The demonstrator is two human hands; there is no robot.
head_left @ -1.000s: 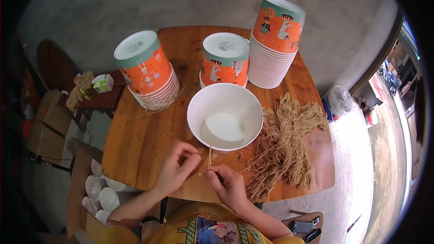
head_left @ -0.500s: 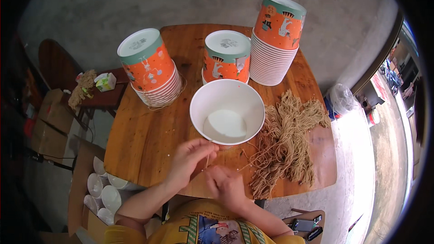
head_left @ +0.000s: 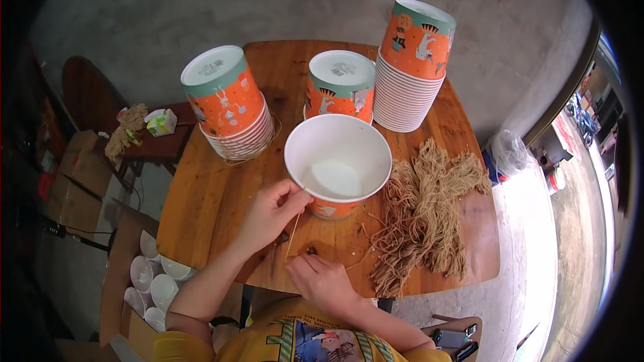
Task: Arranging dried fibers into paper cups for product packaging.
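A white-lined paper bucket (head_left: 337, 151) with an orange printed outside stands upright, mouth up, in front of me on the table. My left hand (head_left: 272, 214) is closed in a pinch at the near-left of its rim, on a thin tan string (head_left: 293, 231). Whether those fingertips also grip the rim, I cannot tell. The string runs down taut to my right hand (head_left: 324, 283), closed on it near the table's front edge. From there it trails right toward a heap of loose tan strings (head_left: 422, 218).
Upside-down bucket stacks stand behind on the wooden table (head_left: 215, 224): a left stack (head_left: 228, 104) with string around its base, a middle one (head_left: 339, 87) and a tall right one (head_left: 412, 67). At lower left, a cardboard box (head_left: 121, 261) holds several white cups or buckets.
My left hand has moved up along the bucket's rim, and my right hand has shifted slightly left and down. The string between them is longer and straighter. The bucket is tilted less toward me.
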